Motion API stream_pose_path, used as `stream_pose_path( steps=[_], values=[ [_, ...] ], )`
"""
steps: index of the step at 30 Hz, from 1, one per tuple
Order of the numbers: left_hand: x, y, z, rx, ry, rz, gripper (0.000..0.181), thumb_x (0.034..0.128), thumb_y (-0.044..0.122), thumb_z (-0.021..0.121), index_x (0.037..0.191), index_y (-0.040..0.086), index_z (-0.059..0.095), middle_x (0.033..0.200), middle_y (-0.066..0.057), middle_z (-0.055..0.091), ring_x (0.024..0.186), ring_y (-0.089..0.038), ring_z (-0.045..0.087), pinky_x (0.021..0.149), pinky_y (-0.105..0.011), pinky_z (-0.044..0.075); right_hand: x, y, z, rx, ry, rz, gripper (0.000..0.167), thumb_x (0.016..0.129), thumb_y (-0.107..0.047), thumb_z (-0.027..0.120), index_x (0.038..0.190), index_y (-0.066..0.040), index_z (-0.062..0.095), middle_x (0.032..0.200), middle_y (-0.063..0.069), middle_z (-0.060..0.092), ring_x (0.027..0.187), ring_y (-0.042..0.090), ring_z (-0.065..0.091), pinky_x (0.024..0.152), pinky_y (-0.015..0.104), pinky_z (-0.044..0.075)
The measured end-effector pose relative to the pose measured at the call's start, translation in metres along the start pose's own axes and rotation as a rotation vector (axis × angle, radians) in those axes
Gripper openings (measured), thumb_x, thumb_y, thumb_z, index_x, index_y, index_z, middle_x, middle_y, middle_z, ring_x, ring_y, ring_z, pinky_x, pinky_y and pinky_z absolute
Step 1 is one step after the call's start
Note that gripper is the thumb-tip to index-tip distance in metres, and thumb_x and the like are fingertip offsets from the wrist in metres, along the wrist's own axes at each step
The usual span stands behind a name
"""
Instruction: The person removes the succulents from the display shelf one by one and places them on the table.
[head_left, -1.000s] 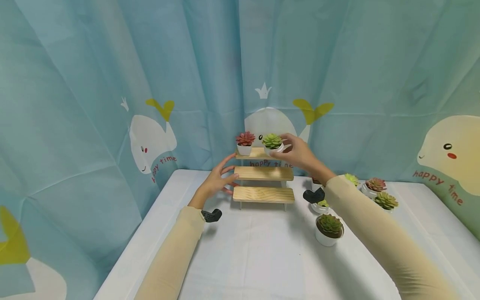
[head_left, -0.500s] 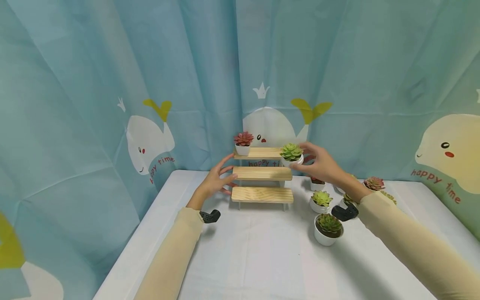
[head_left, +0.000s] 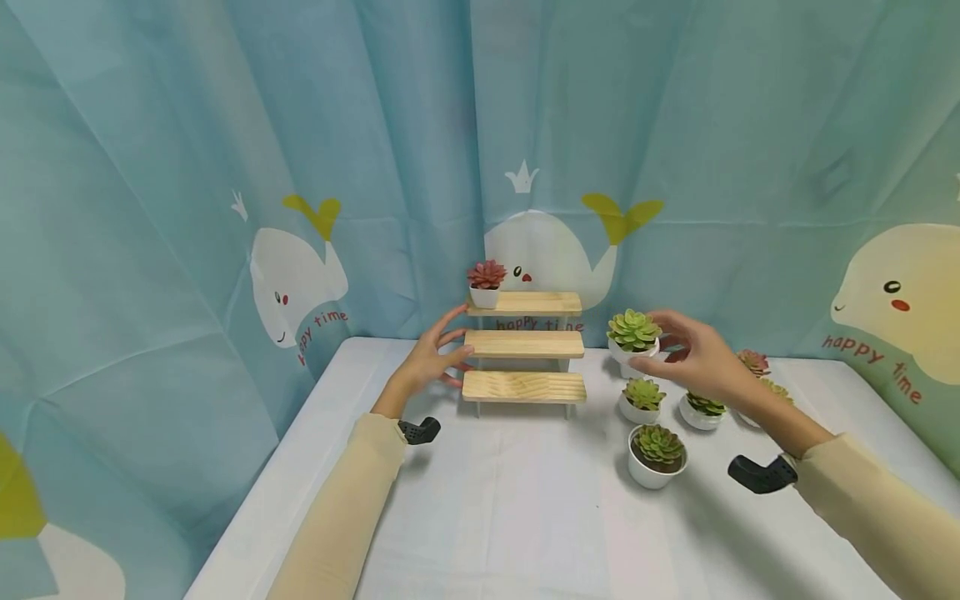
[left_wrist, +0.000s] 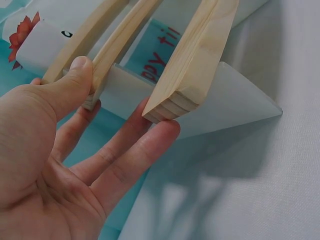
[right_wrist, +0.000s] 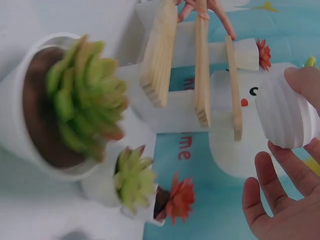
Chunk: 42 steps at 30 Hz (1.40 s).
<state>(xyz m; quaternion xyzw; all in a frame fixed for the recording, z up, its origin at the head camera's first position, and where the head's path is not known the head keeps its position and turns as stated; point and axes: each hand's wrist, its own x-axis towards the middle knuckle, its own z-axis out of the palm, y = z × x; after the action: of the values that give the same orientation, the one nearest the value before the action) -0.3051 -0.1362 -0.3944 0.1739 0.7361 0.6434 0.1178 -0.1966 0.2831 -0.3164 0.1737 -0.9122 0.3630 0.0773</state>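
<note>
A three-tier wooden display stand (head_left: pixel 536 386) stands on the white table at the back. My left hand (head_left: pixel 425 364) holds its left end; in the left wrist view the thumb (left_wrist: pixel 79 70) lies on the middle plank's end and fingertips touch the plank ends. My right hand (head_left: pixel 705 360) grips a light green potted succulent (head_left: pixel 633 329) by its white ribbed pot (right_wrist: pixel 282 112), in the air right of the stand. On the top tier's left end sits a red succulent (head_left: pixel 487 275) in a small white pot.
Several potted succulents stand on the table at right: a dark green one (head_left: pixel 657 447) in front, a yellow-green one (head_left: pixel 642 396) behind, another green one (head_left: pixel 703 404), and a reddish one (head_left: pixel 752 362) partly behind my right hand. A blue whale-print curtain (head_left: pixel 420 167) hangs behind.
My right hand has carried the light green succulent from the top tier to the right and lower, off the stand. My left hand stays at the stand's left end.
</note>
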Motion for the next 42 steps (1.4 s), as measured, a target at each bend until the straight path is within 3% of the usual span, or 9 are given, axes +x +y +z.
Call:
stream_pose_path(
  steps=[7,13,22,27,33,42],
  values=[
    [-0.001,-0.001,0.001,0.005,0.010,0.001,0.077,0.1008,0.014,0.069,0.161,0.044,0.030,0.165,-0.021,0.028,0.123,-0.049,0.060,0.067,-0.055,0.063,-0.033,0.016,-0.008,0.012,0.026,0.026,0.065,0.091,-0.031,0.082,0.146,-0.013,0.053,0.130,0.006,0.062,0.101,0.004,0.062,0.077,0.021,0.057],
    [0.001,0.000,0.000,0.012,0.008,-0.008,0.077,0.1008,0.015,0.069,0.161,0.043,0.030,0.165,-0.019,0.029,0.122,-0.046,0.062,0.071,-0.060,0.062,-0.057,0.030,-0.012,-0.021,0.067,0.026,0.063,0.090,-0.026,0.083,0.144,-0.010,0.055,0.123,-0.004,0.061,0.096,-0.004,0.061,0.076,0.016,0.055],
    [0.002,-0.002,0.000,0.008,0.003,-0.001,0.077,0.1006,0.015,0.069,0.161,0.042,0.030,0.165,-0.019,0.028,0.129,-0.045,0.057,0.069,-0.058,0.062,-0.089,0.052,-0.015,-0.045,0.063,0.143,0.073,0.092,-0.028,0.081,0.149,-0.001,0.046,0.134,0.021,0.058,0.094,-0.014,0.054,0.070,0.018,0.055],
    [0.002,-0.001,0.001,0.009,0.010,-0.002,0.077,0.1005,0.016,0.070,0.161,0.042,0.031,0.165,-0.019,0.029,0.130,-0.045,0.056,0.068,-0.056,0.063,-0.105,0.064,-0.011,-0.046,0.082,0.187,0.070,0.092,-0.030,0.081,0.147,-0.003,0.048,0.134,0.016,0.055,0.094,-0.018,0.052,0.070,0.017,0.055],
    [0.001,0.001,0.000,0.011,0.006,-0.003,0.077,0.1005,0.016,0.070,0.161,0.042,0.030,0.165,-0.019,0.028,0.130,-0.045,0.056,0.068,-0.056,0.063,-0.121,0.080,-0.006,-0.040,0.058,0.248,0.078,0.093,-0.031,0.080,0.152,0.002,0.041,0.144,0.030,0.047,0.095,-0.023,0.044,0.070,0.016,0.052],
    [0.001,0.000,-0.001,0.002,-0.006,-0.003,0.078,0.1009,0.016,0.069,0.162,0.041,0.028,0.166,-0.021,0.026,0.127,-0.049,0.057,0.067,-0.054,0.063,-0.134,0.097,0.004,-0.045,0.019,0.296,0.071,0.093,-0.033,0.080,0.146,0.001,0.046,0.139,0.027,0.053,0.090,-0.016,0.054,0.070,0.021,0.054]
  ],
)
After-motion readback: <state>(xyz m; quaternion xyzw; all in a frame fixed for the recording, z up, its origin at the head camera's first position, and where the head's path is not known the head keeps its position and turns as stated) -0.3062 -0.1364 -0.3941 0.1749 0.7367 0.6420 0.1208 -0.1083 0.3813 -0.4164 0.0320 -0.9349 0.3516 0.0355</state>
